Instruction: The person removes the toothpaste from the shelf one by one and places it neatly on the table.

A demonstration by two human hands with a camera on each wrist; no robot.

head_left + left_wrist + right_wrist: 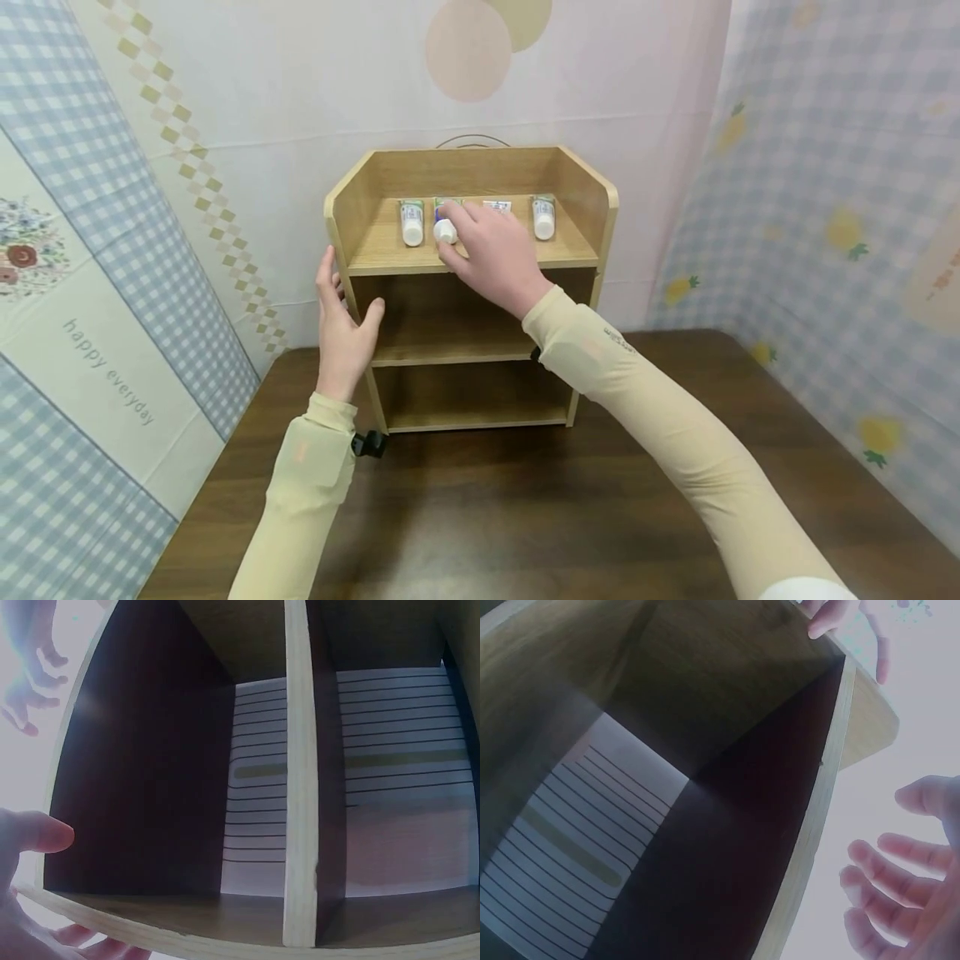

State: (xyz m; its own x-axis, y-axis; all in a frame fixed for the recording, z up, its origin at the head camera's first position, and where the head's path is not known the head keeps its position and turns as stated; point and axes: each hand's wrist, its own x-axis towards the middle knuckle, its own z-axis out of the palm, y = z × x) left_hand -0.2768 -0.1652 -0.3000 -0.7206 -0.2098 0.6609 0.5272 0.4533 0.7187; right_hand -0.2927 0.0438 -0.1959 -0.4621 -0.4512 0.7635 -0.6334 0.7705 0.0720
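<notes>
As it is set closest to the goods, the right hand (498, 250) is listed first: fingers bent, thumb and forefinger parted at either side of the white-capped second tube (446, 232). Whether the cap is pinched or merely flanked cannot be told; no tube is made out between the fingers in either wrist view.

Second tube: located over the top shelf (382, 250), cap to the front, body partly covered by the fingers; full contact with the wood not confirmed.

Leftmost tube (412, 223): laid just beside it, cap forward.

Printed item (497, 205): largely hidden behind the right hand; kind not determinable.

Rightmost tube (543, 217): laid near the right side wall (582, 198), cap forward.

Left hand (345, 342): thumb and fingers spread to either side of the left side panel (358, 204), nothing grasped; contact not certain.

Wooden rack (462, 357): stood upright on the dark bench (480, 517).

Hazards, by judgement: the second tube may be dropped or rolled if only the smooth cap is caught; the leftmost tube may be knocked askew by the thumb; the rack may be shifted if the front edge is struck by the right wrist.
</notes>
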